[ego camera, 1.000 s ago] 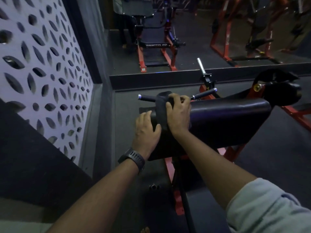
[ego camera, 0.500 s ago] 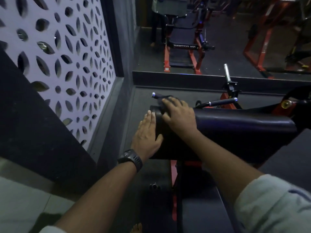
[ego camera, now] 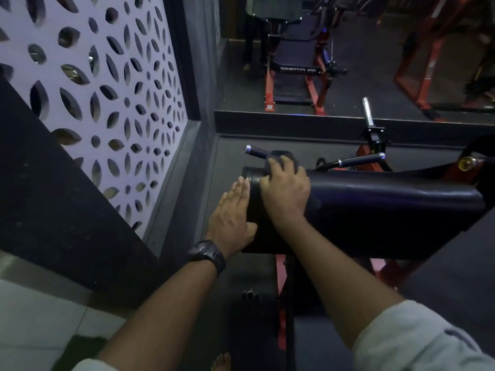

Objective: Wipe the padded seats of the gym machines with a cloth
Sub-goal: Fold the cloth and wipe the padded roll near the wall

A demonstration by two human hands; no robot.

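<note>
Right grip (ego camera: 285,192) on cloth (ego camera: 283,155), glossy pad (ego camera: 380,210)

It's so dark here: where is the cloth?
In the head view, the cloth lies under the right hand on the left end of the black pad, just before the handle.

My right hand (ego camera: 285,194) pressing the dark cloth (ego camera: 281,158) on the pad (ego camera: 375,207) (near its left end), my left hand (ego camera: 231,218) flat against that end

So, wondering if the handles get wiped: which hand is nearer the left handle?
Right. The right hand holds the cloth beside the left handle; the left hand lies flat against the pad, lower down.
</note>
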